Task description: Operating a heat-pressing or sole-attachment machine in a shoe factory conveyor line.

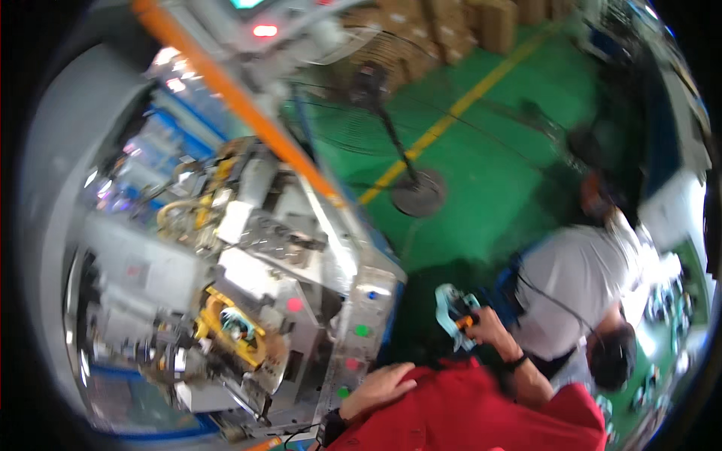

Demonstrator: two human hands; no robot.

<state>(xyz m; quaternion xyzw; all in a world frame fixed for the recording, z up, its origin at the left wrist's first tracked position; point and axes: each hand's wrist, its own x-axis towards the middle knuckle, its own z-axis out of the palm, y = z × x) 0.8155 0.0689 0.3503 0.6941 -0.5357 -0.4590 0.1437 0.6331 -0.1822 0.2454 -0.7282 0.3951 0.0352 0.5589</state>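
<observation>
Part [445, 310] looks stiff, light; right hand [490, 328] grips its orange side [467, 321], a sound hold; left hand [378, 389] flat, seemingly empty.

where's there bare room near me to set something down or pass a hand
Open green floor shows between the fan's round base and the co-worker; a hand could probably pass between the button panel and the light-blue piece in the right hand. It is crowded around the yellow fixture, among blurred metal parts.

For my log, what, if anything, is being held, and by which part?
The right hand holds a pale blue part by its orange and black side; blur hides exact finger contact.
</observation>
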